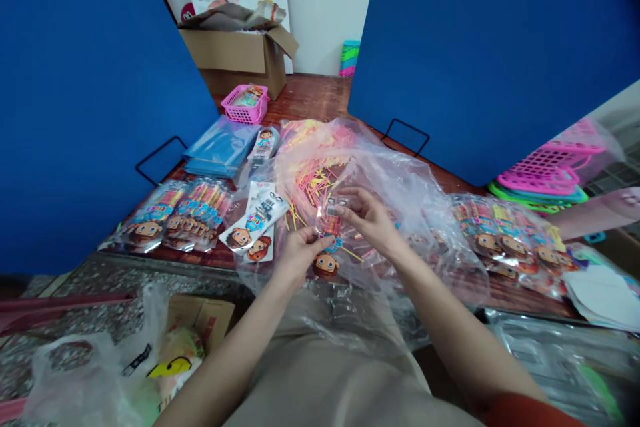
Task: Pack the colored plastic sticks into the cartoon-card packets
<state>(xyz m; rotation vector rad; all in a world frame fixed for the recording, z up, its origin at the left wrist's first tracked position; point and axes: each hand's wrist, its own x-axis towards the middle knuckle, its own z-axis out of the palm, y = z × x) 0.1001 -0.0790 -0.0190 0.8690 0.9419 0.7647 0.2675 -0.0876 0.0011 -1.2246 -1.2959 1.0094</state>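
Observation:
A small clear packet (327,263) with a cartoon face at its lower end and pink-orange sticks inside is between my hands. My left hand (299,252) pinches it from the left side, thumb lying across its front. At the packet's top end, the fingers of my right hand (369,217) are closed on its edge. Under both hands spreads a large clear plastic bag (410,180), with many loose pink and yellow sticks (315,180) in it. Left of my left hand lie flat printed cards (257,221) with cartoon faces.
Filled packets lie in a left group (197,213) and a right group (500,230). Blue plastic sheets (220,147), a pink basket (245,105) and an open carton (235,53) stand behind. Blue panels (90,93) flank the table. Another person's arm (595,213) reaches in at right.

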